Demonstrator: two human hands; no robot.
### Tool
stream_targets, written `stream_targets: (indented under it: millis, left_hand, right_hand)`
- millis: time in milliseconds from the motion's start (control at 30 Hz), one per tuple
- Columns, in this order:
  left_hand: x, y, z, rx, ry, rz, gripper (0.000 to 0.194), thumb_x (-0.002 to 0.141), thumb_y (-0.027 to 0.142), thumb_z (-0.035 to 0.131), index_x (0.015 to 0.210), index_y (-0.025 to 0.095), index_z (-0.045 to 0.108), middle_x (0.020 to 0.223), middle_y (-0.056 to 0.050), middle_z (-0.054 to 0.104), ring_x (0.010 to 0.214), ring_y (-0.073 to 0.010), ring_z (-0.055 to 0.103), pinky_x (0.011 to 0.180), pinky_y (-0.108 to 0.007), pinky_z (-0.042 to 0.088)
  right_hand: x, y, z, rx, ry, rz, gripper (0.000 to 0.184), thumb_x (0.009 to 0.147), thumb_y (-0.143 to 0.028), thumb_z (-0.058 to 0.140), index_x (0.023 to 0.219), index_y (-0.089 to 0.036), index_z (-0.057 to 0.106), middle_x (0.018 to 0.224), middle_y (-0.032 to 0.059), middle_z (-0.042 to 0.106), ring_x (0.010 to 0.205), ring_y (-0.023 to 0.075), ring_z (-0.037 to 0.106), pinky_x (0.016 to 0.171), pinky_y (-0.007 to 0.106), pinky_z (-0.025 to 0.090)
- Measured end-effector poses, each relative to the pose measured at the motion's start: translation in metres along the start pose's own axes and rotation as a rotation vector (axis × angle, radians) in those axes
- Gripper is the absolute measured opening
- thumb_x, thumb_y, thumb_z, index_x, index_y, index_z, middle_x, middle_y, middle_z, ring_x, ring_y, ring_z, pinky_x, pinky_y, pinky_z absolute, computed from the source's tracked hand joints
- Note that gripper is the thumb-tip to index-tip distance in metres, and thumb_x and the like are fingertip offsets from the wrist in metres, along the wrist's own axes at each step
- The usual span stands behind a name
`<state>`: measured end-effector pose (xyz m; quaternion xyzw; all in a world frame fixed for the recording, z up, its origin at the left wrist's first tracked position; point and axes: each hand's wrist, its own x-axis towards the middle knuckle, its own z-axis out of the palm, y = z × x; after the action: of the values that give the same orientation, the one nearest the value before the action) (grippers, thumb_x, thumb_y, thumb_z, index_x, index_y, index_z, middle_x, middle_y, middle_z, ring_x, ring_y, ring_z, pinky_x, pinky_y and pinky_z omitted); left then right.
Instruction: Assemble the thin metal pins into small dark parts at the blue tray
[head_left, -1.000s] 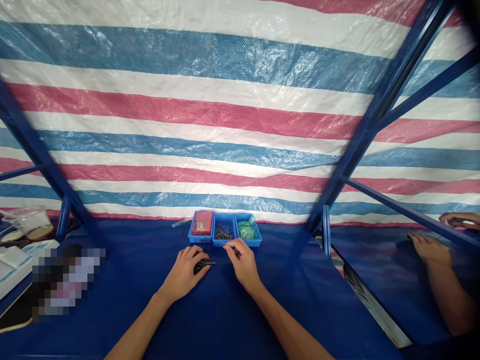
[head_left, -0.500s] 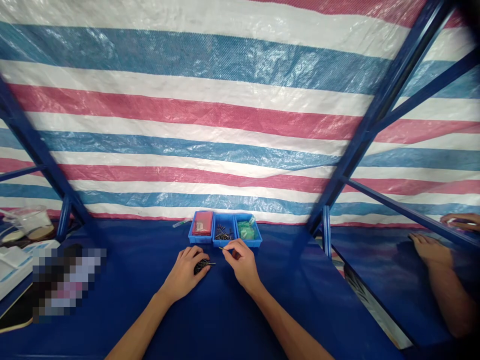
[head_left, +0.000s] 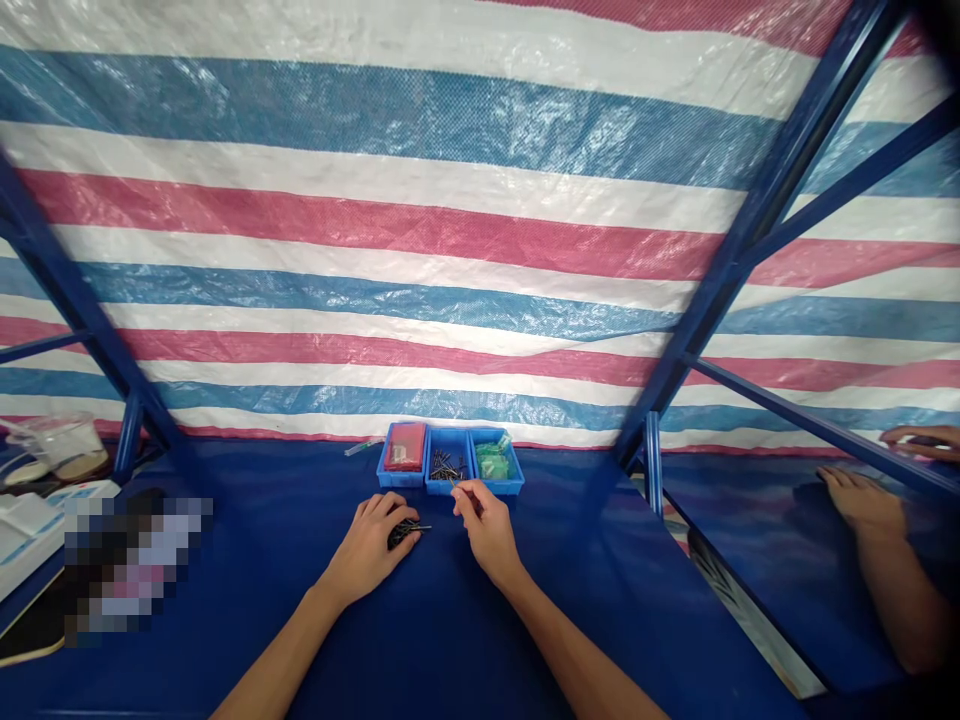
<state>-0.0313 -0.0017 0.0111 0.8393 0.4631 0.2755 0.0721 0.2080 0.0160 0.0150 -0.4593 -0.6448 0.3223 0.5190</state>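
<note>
My left hand (head_left: 375,545) rests on the blue table with its fingers curled round a small heap of dark screws (head_left: 403,532), partly hidden beneath the fingers. One screw points out to the right. Close in front of the middle blue bin, my right hand (head_left: 484,522) pinches a thin screw (head_left: 452,483) between thumb and forefinger; most of it is covered. The middle bin (head_left: 450,437) holds a loose pile of similar dark screws. Beside it stand a left bin (head_left: 397,480) with a red packet (head_left: 405,447) and a right bin (head_left: 511,488) with green plastic bags (head_left: 493,460).
A small clear packet (head_left: 362,447) lies left of the bins. Blue metal posts (head_left: 694,330) rise at both sides before a striped sheet (head_left: 420,230). Another person's hands (head_left: 862,497) are at the far right. White equipment (head_left: 45,525) stands at the left.
My right hand has shifted slightly to the right, and the pinched screw has turned from lying sideways to pointing more toward the bin. My left hand stays on the heap.
</note>
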Motion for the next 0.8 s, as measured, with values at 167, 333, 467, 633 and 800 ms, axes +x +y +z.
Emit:
stream_targets:
  millis: [167,333,467,633,800]
  left_hand:
    - [-0.0004,-0.001,0.0004,0.005,0.015,0.012,0.019,0.106,0.04,0.06,0.119,0.031,0.069,0.12,-0.005,0.064,0.113,-0.0266,0.06,0.103,-0.049,0.048]
    - [0.0,-0.0016,0.0006,0.009,0.025,0.028,0.02,0.106,0.041,0.059,0.119,0.03,0.07,0.119,-0.005,0.064,0.111,-0.0263,0.061,0.1,-0.047,0.049]
    - [0.0002,0.0002,-0.0009,0.009,0.011,0.021,0.019,0.106,0.04,0.059,0.119,0.031,0.069,0.119,-0.005,0.064,0.112,-0.0263,0.06,0.101,-0.047,0.048]
    - [0.0003,0.0007,-0.0015,0.004,-0.001,0.002,0.017,0.105,0.038,0.061,0.118,0.031,0.069,0.12,-0.004,0.064,0.113,-0.0261,0.06,0.101,-0.047,0.048]
    - [0.0002,-0.0006,-0.0006,-0.003,0.004,0.009,0.019,0.106,0.04,0.059,0.119,0.03,0.069,0.12,-0.005,0.063,0.113,-0.0264,0.059,0.101,-0.048,0.048]
  right_hand:
    - [-0.0012,0.0015,-0.0011,-0.066,-0.005,0.02,0.044,0.106,-0.054,0.055,0.074,-0.023,0.057,0.062,-0.0046,0.05,0.058,0.0146,0.049,0.057,0.026,0.037]
    - [0.0006,0.004,0.0013,0.052,-0.046,0.073,0.043,0.105,-0.059,0.051,0.084,-0.023,0.061,0.065,-0.0038,0.054,0.056,0.0146,0.051,0.053,0.025,0.04]
    - [0.0023,0.0046,0.0042,0.191,-0.088,0.102,0.037,0.102,-0.059,0.055,0.097,-0.023,0.064,0.075,-0.0016,0.059,0.055,0.0136,0.052,0.046,0.024,0.04]
    - [0.0044,-0.0003,0.0045,0.273,-0.076,0.137,0.037,0.099,-0.057,0.059,0.095,-0.021,0.063,0.072,-0.0025,0.059,0.05,0.0112,0.049,0.042,0.022,0.037]
    - [0.0085,0.0006,0.0035,0.318,-0.043,0.208,0.041,0.094,-0.061,0.063,0.093,-0.02,0.062,0.068,-0.0034,0.059,0.046,0.0104,0.047,0.04,0.021,0.035]
